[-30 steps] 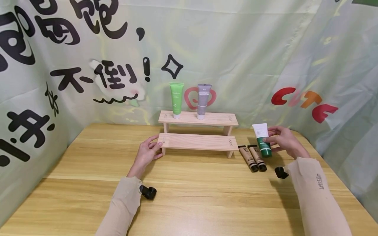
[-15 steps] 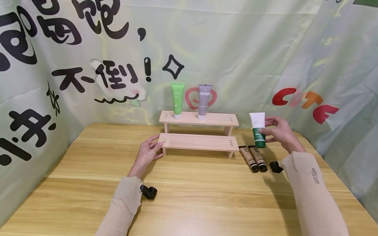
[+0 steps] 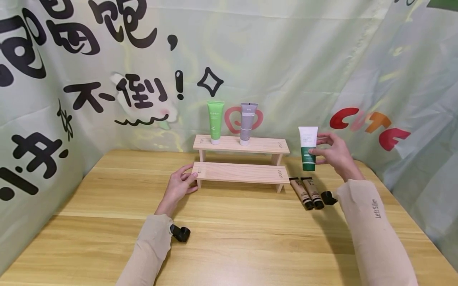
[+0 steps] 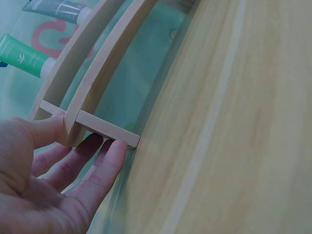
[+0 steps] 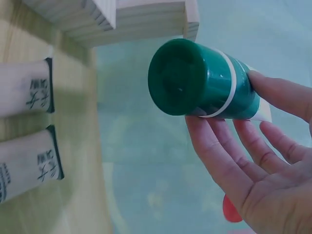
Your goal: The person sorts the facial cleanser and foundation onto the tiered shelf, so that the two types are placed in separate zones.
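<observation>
My right hand [image 3: 336, 154] holds a white and green squeeze tube [image 3: 308, 149] upright, its green cap down, raised above the table to the right of the two-step wooden display stand [image 3: 239, 172]. In the right wrist view the thumb lies on one side of the tube [image 5: 195, 80] and the fingers on the other. My left hand [image 3: 177, 184] grips the left end of the lower step, thumb on the board and fingers by its leg [image 4: 107, 127]. On the upper step stand a light green tube [image 3: 215, 121] and a grey-purple tube [image 3: 247, 123], both cap down.
Two beige tubes with black caps, a left one [image 3: 301, 193] and a right one [image 3: 313, 193], lie side by side on the wooden table [image 3: 229, 242], right of the stand. A printed cloth [image 3: 286, 59] hangs behind and along both sides.
My right hand has lifted the white and green tube higher and carried it a little left toward the stand. The left hand stays at the lower step.
</observation>
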Action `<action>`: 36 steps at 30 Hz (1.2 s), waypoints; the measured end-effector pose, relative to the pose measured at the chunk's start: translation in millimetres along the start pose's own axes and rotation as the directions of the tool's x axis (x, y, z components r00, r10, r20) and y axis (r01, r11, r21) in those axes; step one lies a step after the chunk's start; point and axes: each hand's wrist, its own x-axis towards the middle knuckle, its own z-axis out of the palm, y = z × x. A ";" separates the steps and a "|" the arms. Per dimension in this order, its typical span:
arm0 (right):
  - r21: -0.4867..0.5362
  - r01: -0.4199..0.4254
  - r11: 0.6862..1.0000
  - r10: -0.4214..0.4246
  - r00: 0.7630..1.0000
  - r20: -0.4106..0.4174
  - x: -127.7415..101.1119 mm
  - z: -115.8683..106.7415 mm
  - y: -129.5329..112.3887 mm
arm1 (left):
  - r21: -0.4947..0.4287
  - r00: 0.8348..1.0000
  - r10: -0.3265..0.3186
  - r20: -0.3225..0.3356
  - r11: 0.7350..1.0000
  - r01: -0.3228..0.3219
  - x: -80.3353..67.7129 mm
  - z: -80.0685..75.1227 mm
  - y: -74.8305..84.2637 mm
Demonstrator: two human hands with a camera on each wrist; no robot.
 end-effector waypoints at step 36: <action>0.240 0.281 0.929 -0.235 0.951 -0.201 28.8 72.7 -44.9 | 0.001 1.000 0.007 0.004 1.000 -0.007 -1.6 0.4 0.0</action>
